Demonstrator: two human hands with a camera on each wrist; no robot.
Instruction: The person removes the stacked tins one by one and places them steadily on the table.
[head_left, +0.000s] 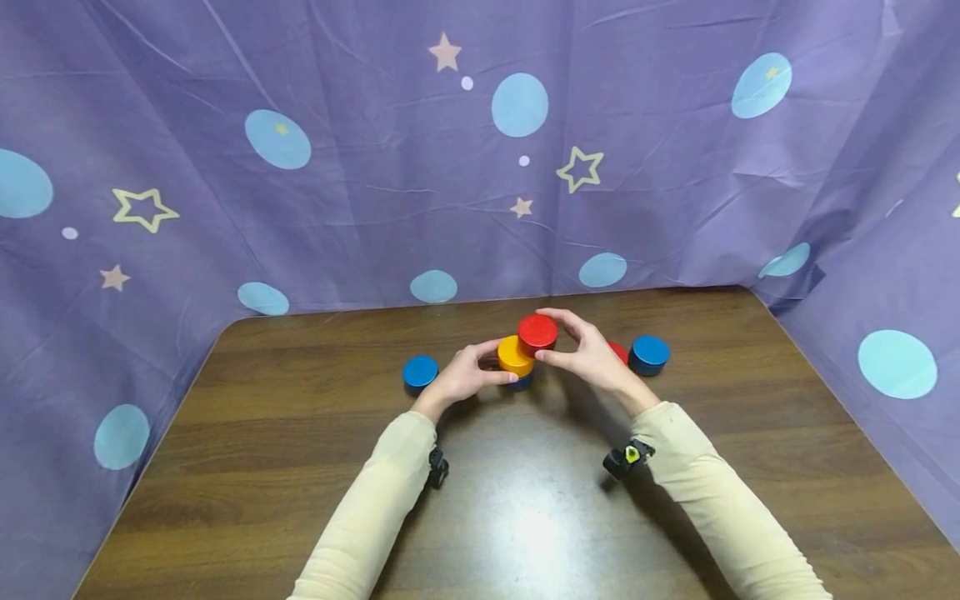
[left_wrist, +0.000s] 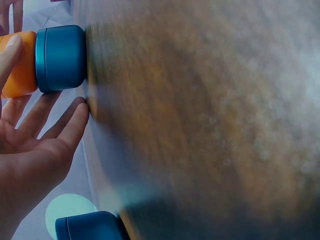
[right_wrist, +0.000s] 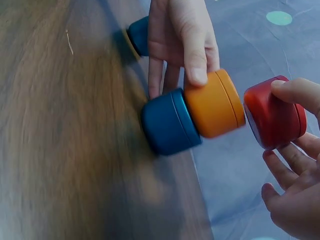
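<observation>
My left hand (head_left: 465, 375) grips the orange round tin (head_left: 513, 357) between thumb and fingers. That tin sits on top of a blue round tin (right_wrist: 169, 122), which stands on the table. In my right hand (head_left: 592, 358) is a red round tin (head_left: 537, 331), pinched at its sides by thumb and fingers. It is held up slightly tilted, close over the orange tin's lid, and a narrow gap shows between the two in the right wrist view. The lower blue tin is mostly hidden in the head view.
Another blue tin (head_left: 420, 372) stands left of my left hand. To the right are a further blue tin (head_left: 649, 355) and a second red tin (head_left: 619, 352), partly hidden behind my right hand. The brown wooden table (head_left: 300, 467) ends at a purple patterned curtain (head_left: 375, 167).
</observation>
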